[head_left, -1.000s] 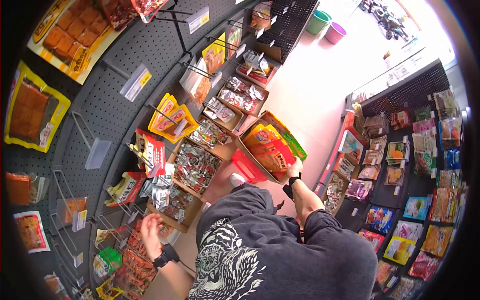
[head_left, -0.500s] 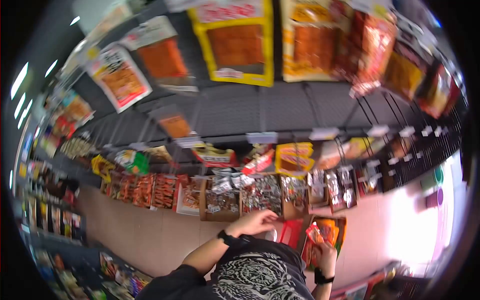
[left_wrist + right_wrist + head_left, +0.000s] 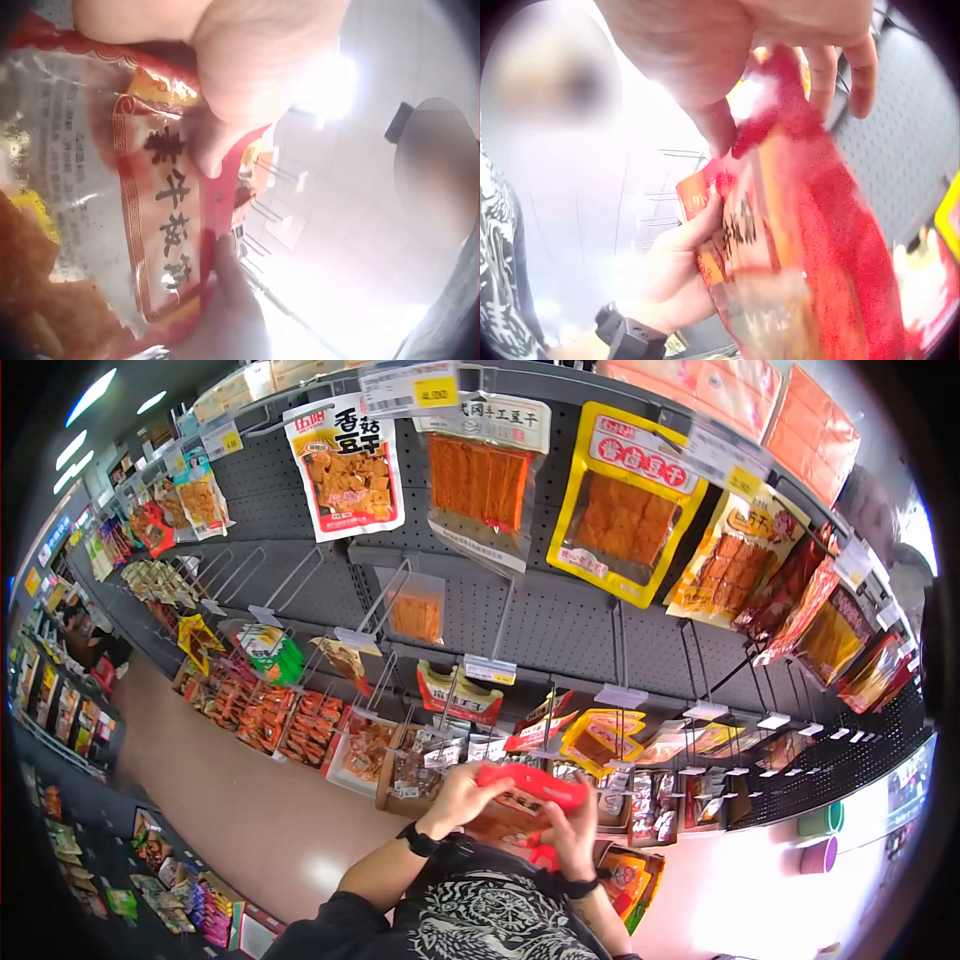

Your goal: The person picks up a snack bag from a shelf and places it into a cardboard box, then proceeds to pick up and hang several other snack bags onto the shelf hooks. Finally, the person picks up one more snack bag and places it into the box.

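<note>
Both hands hold up a red snack packet (image 3: 525, 792) with a clear window, in front of the body in the head view. My left hand (image 3: 462, 800) pinches its left end, thumb on the printed face. At the other end my right hand (image 3: 573, 838) grips the packet between thumb and fingers. In the left wrist view, dark characters run along the red header of the packet (image 3: 169, 202), and brown-orange food shows through the clear film. The right wrist view has the packet (image 3: 832, 247) hanging below the right hand, its red side blurred.
Below the right forearm is a carton (image 3: 655, 875) of orange and yellow packets. A pegboard shelf (image 3: 560, 610) with hooks carries hanging packets such as a yellow-framed one (image 3: 625, 510). Open boxes (image 3: 365, 750) line its foot. Green (image 3: 820, 820) and purple (image 3: 820, 855) buckets stand at right.
The view has swung from the aisle to face the shelf. The right hand has lifted the red packet from the carton, and the left hand has come over and taken hold of it too.
</note>
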Available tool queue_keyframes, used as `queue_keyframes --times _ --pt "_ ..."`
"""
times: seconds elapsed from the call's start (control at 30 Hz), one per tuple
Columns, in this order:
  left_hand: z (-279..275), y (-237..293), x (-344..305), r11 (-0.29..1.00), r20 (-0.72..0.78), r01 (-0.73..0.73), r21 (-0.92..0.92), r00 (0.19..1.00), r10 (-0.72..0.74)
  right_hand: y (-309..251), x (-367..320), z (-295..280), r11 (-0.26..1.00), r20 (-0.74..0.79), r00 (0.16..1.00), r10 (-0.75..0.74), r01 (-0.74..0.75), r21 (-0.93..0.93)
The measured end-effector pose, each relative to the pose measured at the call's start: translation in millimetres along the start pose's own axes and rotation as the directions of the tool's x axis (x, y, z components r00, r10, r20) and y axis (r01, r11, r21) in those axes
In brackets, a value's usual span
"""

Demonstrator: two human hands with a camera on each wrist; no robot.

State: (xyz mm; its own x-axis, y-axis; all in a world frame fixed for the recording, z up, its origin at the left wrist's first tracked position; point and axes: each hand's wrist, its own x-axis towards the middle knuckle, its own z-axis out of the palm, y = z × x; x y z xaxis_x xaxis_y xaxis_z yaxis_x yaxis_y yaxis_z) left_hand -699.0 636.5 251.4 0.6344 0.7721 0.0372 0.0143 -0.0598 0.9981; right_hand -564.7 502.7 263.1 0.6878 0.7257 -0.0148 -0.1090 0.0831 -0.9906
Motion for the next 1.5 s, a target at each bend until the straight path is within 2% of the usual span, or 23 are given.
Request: queue_keyframes --times 0.03,0.07,0.13,0.17,0.2,0.23,0.33,0.5,0.57,0.63,0.7,0.9,0.97,1.1,1.17,1.27,1.4,1.43,1.5 --pt "-9 -4 4 0.996 -0.061 0.072 -0.049 0.995 -0.075 19 8 11 0.998 0.043 0.999 0.016 -0.019 0.066" --pt "-15 1 9 0.999 -0.112 0.044 -0.029 0.993 -0.048 29 17 23 0.999 0.035 0.999 -0.023 0.025 -0.046" --pt "-32 14 24 1.000 -0.177 0.003 0.025 0.984 0.002 10 36 53 0.994 0.010 1.000 -0.007 0.008 -0.108" --pt "-38 25 30 0.992 -0.180 0.035 -0.122 0.982 -0.057 10 46 63 0.990 -0.005 1.000 -0.017 0.016 -0.138" --pt "-46 22 41 0.986 -0.195 -0.017 -0.167 0.981 -0.016 1 54 73 0.990 -0.016 1.000 -0.007 0.004 -0.139" --pt "-53 21 54 0.974 -0.212 -0.076 -0.214 0.977 0.030 -1 62 82 1.000 -0.015 1.000 -0.017 0.016 -0.026" --pt "-68 28 80 0.983 -0.192 -0.106 -0.150 0.979 0.076 -4 85 98 0.985 -0.085 0.983 -0.161 0.155 -0.070" --pt "-75 46 93 0.960 -0.212 -0.226 -0.168 0.959 0.188 -16 96 113 0.974 -0.169 0.961 -0.221 0.227 0.018" --pt "-76 46 100 0.946 -0.208 -0.253 -0.203 0.955 0.211 -16 104 115 0.939 -0.188 0.921 -0.340 0.344 -0.013" --pt "-77 52 104 0.939 -0.204 -0.282 -0.198 0.949 0.242 -21 108 118 0.931 -0.211 0.908 -0.363 0.361 -0.050" --pt "-77 56 110 0.928 -0.206 -0.310 -0.207 0.941 0.269 -23 116 122 0.924 -0.255 0.895 -0.365 0.382 0.017" --pt "-79 44 123 0.938 -0.150 -0.252 -0.239 0.964 0.220 -30 129 125 0.938 -0.218 0.917 -0.334 0.346 0.022" --pt "-79 45 122 0.939 -0.138 -0.250 -0.237 0.965 0.222 -28 129 122 0.964 -0.236 0.937 -0.259 0.265 -0.006" --pt "-78 40 120 0.939 -0.152 -0.222 -0.261 0.971 0.187 -27 132 124 0.942 -0.201 0.924 -0.326 0.336 0.016" --pt "-77 42 122 0.933 -0.180 -0.259 -0.250 0.959 0.219 -31 133 126 0.936 -0.214 0.914 -0.344 0.351 -0.005" --pt "-76 50 120 0.901 -0.162 -0.264 -0.343 0.962 0.220 -38 131 127 0.938 -0.245 0.912 -0.328 0.346 0.031" --pt "-72 51 125 0.898 -0.182 -0.252 -0.362 0.963 0.196 -36 136 128 0.952 -0.250 0.925 -0.285 0.304 0.040" --pt "-73 50 126 0.901 -0.164 -0.247 -0.356 0.966 0.200 -36 138 129 0.951 -0.240 0.928 -0.286 0.306 0.050" --pt "-75 49 122 0.937 -0.196 -0.277 -0.213 0.952 0.237 -36 133 126 0.956 -0.257 0.924 -0.282 0.294 0.007"
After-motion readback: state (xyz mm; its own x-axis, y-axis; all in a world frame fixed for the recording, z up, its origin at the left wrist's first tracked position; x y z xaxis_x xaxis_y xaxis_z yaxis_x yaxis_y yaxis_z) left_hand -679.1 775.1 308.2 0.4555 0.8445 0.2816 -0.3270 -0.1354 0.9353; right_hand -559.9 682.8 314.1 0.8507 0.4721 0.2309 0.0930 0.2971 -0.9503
